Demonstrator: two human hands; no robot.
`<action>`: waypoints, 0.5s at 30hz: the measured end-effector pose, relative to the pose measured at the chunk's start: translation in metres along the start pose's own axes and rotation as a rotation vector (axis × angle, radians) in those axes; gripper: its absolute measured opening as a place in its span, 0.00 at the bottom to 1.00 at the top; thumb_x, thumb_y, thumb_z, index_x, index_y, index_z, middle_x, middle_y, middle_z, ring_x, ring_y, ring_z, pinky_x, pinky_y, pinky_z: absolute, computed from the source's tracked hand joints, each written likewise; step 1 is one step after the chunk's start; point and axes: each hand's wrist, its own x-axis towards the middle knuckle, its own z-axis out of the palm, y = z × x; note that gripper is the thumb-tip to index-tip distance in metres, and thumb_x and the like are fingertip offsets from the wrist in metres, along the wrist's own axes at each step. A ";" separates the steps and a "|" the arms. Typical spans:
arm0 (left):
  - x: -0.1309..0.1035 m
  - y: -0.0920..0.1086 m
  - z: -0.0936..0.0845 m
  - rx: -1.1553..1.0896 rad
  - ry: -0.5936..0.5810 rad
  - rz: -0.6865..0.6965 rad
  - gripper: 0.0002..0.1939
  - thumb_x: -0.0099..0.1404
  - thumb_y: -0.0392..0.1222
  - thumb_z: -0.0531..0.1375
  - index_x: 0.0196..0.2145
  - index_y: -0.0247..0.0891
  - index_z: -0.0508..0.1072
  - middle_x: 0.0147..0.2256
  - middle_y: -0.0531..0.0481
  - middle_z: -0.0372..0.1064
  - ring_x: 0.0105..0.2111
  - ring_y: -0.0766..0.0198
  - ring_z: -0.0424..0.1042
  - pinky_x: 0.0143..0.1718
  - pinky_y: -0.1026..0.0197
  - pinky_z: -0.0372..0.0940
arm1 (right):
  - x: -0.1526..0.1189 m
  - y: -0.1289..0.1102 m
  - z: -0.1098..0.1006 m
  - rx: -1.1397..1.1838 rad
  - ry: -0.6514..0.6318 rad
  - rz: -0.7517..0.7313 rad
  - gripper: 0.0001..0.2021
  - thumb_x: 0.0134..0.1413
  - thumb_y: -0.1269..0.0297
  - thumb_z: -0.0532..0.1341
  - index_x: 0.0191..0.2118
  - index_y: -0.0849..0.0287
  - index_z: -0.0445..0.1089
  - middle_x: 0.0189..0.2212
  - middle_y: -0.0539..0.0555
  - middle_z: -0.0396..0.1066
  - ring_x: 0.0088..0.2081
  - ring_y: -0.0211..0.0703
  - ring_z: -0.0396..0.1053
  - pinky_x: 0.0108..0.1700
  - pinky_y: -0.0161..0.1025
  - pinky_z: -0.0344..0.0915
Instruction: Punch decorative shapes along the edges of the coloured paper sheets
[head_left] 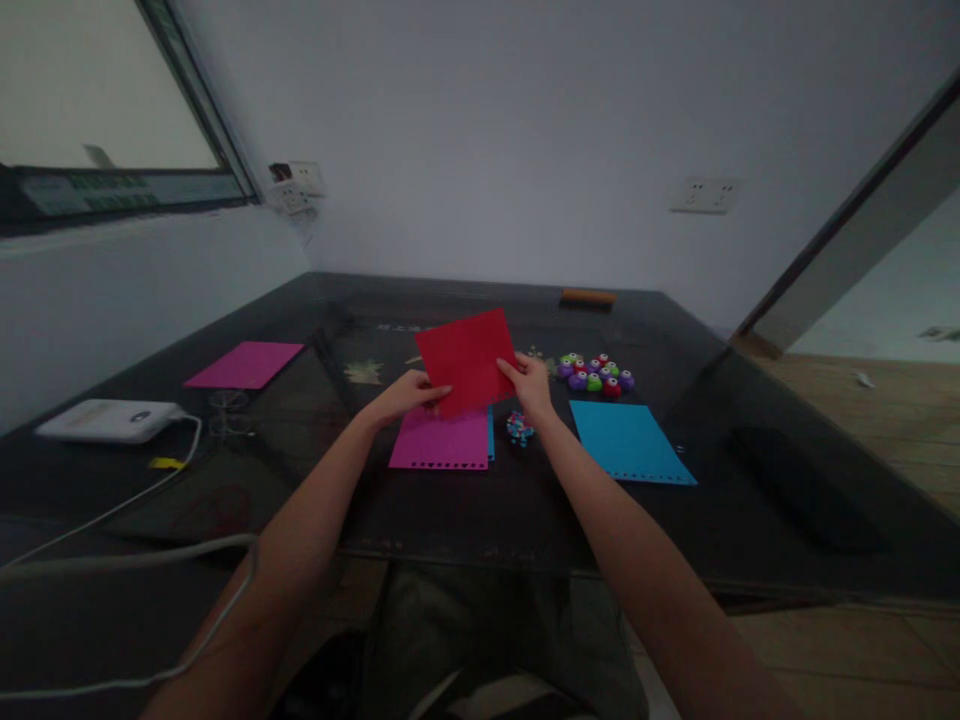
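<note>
A red sheet of paper (466, 358) is held up above a dark surface (540, 525), gripped between a person's two bare hands. The left hand (409, 393) has its grip closed on the near left corner, thumb lying across the face. The right hand (531, 383) has its grip closed on the right side, toward the near corner, thumb on the face; most of the sheet stretches between the two grips and beyond them, away from the person.

The sheet's face is turned to the wearer, its far edge climbing toward the right so that the whole sits slightly askew. It looks nearly square, and its long axis cannot be told with certainty. Both forearms reach forward and converge, the left slanting rightward, the right slanting leftward, with the hands just either side of the paper.

Below the red sheet, a pink sheet (439, 445) lies with its hole-punched edge toward the person, a strip of blue showing along its right side. Small colored pieces (519, 428) are piled near the right wrist. Farther right lie a blue sheet (631, 440) and a cluster of colorful balls (595, 374).
</note>
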 end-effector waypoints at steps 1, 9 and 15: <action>0.000 0.000 0.000 -0.005 -0.001 -0.003 0.16 0.56 0.49 0.59 0.24 0.32 0.70 0.19 0.51 0.67 0.20 0.68 0.65 0.24 0.65 0.58 | 0.000 0.000 0.000 0.006 0.000 -0.006 0.20 0.39 0.53 0.65 0.38 0.61 0.72 0.36 0.56 0.75 0.35 0.47 0.72 0.40 0.44 0.69; -0.003 0.006 0.003 -0.034 -0.005 -0.044 0.14 0.57 0.46 0.60 0.24 0.30 0.72 0.19 0.49 0.68 0.20 0.67 0.66 0.25 0.63 0.61 | 0.000 0.000 0.000 0.023 -0.004 -0.030 0.18 0.41 0.54 0.64 0.38 0.61 0.72 0.35 0.56 0.75 0.34 0.47 0.73 0.39 0.45 0.69; -0.001 0.003 0.004 -0.055 -0.036 -0.043 0.13 0.57 0.45 0.60 0.25 0.30 0.73 0.20 0.47 0.70 0.21 0.67 0.67 0.26 0.63 0.62 | 0.001 0.001 -0.001 0.008 0.022 -0.049 0.17 0.41 0.55 0.64 0.38 0.61 0.72 0.35 0.57 0.74 0.34 0.46 0.72 0.39 0.44 0.68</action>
